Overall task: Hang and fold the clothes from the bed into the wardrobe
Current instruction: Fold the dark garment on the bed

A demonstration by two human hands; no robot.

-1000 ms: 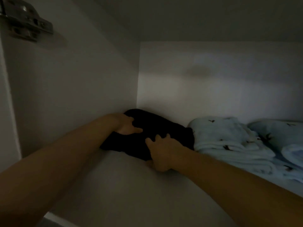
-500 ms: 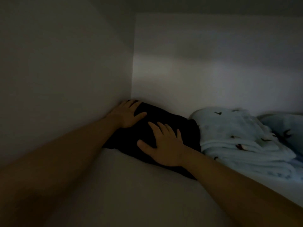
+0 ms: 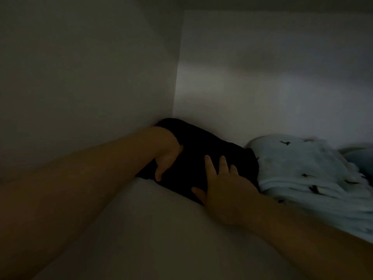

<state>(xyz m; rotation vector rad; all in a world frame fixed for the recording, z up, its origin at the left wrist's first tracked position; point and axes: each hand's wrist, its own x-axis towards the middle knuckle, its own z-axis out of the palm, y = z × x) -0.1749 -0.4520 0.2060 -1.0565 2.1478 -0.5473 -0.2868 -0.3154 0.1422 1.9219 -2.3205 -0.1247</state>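
A folded black garment (image 3: 210, 150) lies in the back left corner of a dim wardrobe shelf (image 3: 153, 229). My left hand (image 3: 168, 156) rests on its left front side, fingers pointing down along the edge. My right hand (image 3: 224, 190) lies flat on the garment's near right part with straight, spread fingers. Both forearms reach in from the bottom of the view.
A pile of folded light blue clothes with small dark prints (image 3: 302, 170) sits right beside the black garment. The wardrobe's left side wall (image 3: 80, 77) and back wall (image 3: 272, 87) close the corner. Bare shelf lies in front of the garment.
My left hand has slid from the garment's far top back to its left front edge, fingers now pointing down. My right hand stays flat on it. The view moved closer.
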